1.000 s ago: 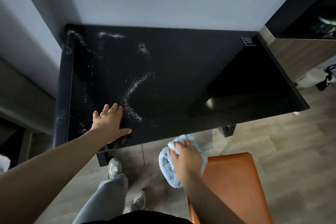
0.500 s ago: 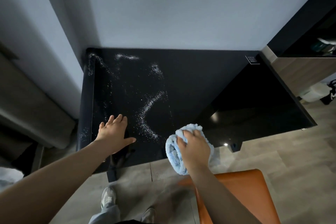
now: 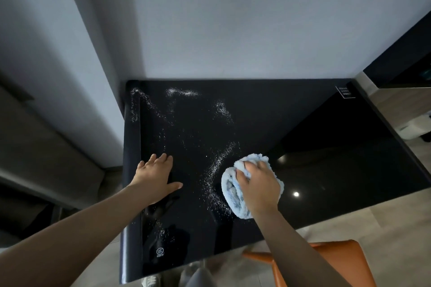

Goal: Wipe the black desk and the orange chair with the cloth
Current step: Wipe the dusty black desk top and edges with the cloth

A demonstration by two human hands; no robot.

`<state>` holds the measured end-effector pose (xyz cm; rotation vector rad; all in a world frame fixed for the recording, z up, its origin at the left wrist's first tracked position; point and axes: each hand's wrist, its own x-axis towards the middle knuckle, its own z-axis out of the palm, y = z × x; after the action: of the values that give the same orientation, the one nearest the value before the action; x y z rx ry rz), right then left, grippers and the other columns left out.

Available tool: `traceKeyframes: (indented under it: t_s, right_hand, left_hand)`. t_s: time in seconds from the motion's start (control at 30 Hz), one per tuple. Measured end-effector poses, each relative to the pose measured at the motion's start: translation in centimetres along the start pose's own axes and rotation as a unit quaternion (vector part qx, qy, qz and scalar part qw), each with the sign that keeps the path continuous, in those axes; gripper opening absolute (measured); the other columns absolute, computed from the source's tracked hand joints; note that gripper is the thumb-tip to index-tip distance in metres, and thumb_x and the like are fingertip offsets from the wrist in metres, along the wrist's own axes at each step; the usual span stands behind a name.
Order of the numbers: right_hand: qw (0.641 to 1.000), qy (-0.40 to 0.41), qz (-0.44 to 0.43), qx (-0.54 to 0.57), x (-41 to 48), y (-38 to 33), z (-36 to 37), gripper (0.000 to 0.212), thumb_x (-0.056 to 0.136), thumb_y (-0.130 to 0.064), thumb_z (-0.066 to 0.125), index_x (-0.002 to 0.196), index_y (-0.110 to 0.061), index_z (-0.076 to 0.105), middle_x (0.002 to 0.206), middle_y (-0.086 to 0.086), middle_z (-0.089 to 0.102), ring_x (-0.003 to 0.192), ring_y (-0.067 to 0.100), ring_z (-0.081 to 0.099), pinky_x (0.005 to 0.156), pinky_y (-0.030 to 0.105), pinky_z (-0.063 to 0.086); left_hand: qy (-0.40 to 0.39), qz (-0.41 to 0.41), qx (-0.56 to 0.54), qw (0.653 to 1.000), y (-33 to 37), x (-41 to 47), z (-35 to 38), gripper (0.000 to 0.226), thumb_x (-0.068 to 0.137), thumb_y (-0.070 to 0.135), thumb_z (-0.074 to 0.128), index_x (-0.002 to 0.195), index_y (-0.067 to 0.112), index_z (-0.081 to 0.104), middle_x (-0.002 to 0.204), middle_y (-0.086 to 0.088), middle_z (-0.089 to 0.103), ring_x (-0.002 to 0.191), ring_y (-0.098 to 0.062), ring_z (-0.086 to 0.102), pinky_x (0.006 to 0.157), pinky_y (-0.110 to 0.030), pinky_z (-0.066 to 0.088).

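While the left hand [image 3: 156, 177] lies flat on the black bench [image 3: 326, 158], fingers straight and thumb spread, the right hand [image 3: 258, 189] clamps a bunched pale blue cloth [image 3: 229, 191] and presses it onto the glossy top near the front edge. Just left of the cloth, between the two hands, runs a curved trail of white specks [image 3: 217, 170], perhaps powder or grains. More specks scatter toward the far left corner. The orange chair [image 3: 338, 261] stands below the bench's front edge, under the right forearm, only partly in view. A small label [image 3: 345, 92] sits at the far right corner.
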<state>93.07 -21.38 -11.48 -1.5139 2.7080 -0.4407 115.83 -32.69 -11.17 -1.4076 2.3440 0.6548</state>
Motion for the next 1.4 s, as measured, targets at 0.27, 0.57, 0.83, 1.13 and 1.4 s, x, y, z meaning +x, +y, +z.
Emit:
traceKeyframes:
  t_s: [0.27,0.57,0.83,1.13,1.4]
  right_hand:
    - [1.000,0.000,-0.013,0.005,9.8,-0.5,1.9,0.017,0.086,-0.035,0.064,0.091,-0.019,0.071,0.082,-0.001,0.059,0.068,0.012,0.046,0.056,0.025,0.030]
    - [0.998,-0.003,-0.051,0.030,22.8,-1.9,5.3,0.022,0.090,-0.036,0.060,0.097,-0.018,0.070,0.090,0.003,0.062,0.077,0.019,0.056,0.058,0.025,0.031]
    - [0.996,-0.011,-0.076,0.039,31.2,-4.4,8.7,0.024,0.093,-0.038,0.054,0.095,-0.020,0.069,0.091,0.001,0.061,0.082,0.018,0.057,0.061,0.027,0.034]
    - [0.995,-0.006,-0.095,0.042,36.7,-6.7,12.4,0.029,0.094,-0.041,0.053,0.105,-0.019,0.069,0.099,0.006,0.061,0.085,0.023,0.058,0.061,0.028,0.035]
    - [0.996,-0.031,-0.081,0.008,38.7,-7.8,15.1,0.034,0.096,-0.043,0.050,0.112,-0.018,0.067,0.103,0.007,0.062,0.092,0.024,0.057,0.064,0.029,0.034]
  left_hand:
    - [-0.009,-0.013,-0.018,1.000,1.5,7.0,-1.4,0.087,0.089,0.057,0.054,0.152,0.015,0.013,0.161,-0.005,0.007,0.148,-0.028,0.005,0.120,-0.046,0.012]
    - [-0.003,-0.058,0.016,0.998,2.0,16.1,-4.1,0.113,0.077,0.066,0.062,0.153,0.019,-0.007,0.160,-0.006,-0.014,0.147,-0.032,-0.011,0.119,-0.052,0.008]
    - [-0.050,-0.090,0.026,0.994,1.5,21.0,-4.0,0.138,0.057,0.079,0.067,0.146,0.031,-0.026,0.150,-0.005,-0.041,0.140,-0.040,-0.029,0.112,-0.066,0.003]
    - [-0.061,-0.087,-0.002,0.994,0.9,21.3,-3.3,0.135,0.057,0.080,0.065,0.145,0.035,-0.028,0.146,0.000,-0.047,0.138,-0.036,-0.035,0.110,-0.067,-0.003]
    - [-0.072,-0.086,-0.008,0.994,0.9,21.5,-3.5,0.135,0.058,0.078,0.065,0.144,0.036,-0.030,0.143,0.001,-0.050,0.136,-0.036,-0.038,0.109,-0.067,-0.005]
